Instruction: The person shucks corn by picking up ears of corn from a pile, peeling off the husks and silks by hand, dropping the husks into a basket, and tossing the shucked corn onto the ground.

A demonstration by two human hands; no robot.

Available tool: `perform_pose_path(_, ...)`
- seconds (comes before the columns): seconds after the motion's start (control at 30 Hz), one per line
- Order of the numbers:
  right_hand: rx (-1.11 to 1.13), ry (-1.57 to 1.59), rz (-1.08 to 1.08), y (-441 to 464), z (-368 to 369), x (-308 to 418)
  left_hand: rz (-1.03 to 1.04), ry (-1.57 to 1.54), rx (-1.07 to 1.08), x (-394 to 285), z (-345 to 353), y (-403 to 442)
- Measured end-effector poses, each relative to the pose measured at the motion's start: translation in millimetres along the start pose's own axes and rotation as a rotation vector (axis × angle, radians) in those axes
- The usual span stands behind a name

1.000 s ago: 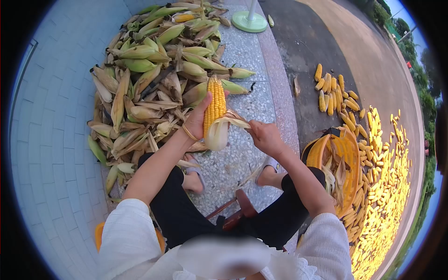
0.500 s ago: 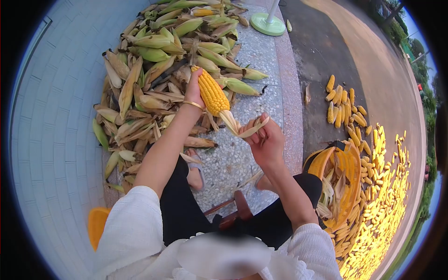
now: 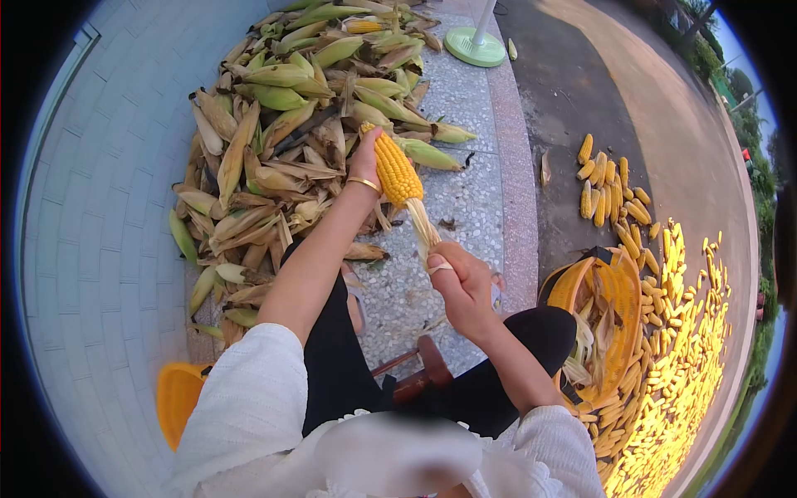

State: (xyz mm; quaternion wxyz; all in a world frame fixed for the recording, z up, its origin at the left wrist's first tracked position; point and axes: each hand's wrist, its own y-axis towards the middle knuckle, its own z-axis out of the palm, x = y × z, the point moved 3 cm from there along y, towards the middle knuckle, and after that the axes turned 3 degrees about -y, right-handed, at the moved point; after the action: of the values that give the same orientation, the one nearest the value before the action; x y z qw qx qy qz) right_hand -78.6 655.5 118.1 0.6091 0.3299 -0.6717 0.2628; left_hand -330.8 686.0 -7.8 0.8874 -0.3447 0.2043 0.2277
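A bare yellow ear of corn [image 3: 397, 170] is held out in front of me, tilted, its husk peeled back toward me. My left hand [image 3: 366, 159] is closed around the far part of the ear, with a gold bangle on the wrist. Gathered husk leaves [image 3: 422, 224] trail from the ear's near end. Around them my right hand [image 3: 463, 282] is wrapped in a fist. Beyond and left of my hands lies a large heap of unhusked corn [image 3: 274, 83] mixed with dry husks.
An orange basket [image 3: 623, 307] with husks inside stands right of my knee. Past it, many husked ears [image 3: 672, 373] cover the ground. Another orange container [image 3: 173, 407] sits at lower left. A green stand base [image 3: 475, 47] is at the top. A tiled wall [image 3: 108, 207] borders the left.
The right hand has moved down and left and closed around the husk leaves, which were loosely pinched and spread before. My left hand and the ear have shifted slightly right.
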Motion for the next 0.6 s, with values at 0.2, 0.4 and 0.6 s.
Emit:
perform_pose_path(0.2,0.217,-0.803,-0.127,-23,-56,-49,0.298,0.124,0.182,-46,23,-22)
perform_pose_path(0.4,0.098,-0.688,-0.038,28,-53,-55,0.432,0.317,0.367,-41,50,-68)
perform_pose_path(0.6,0.452,0.178,0.35,82,29,-100,0.292,0.249,0.461,-31,49,-65)
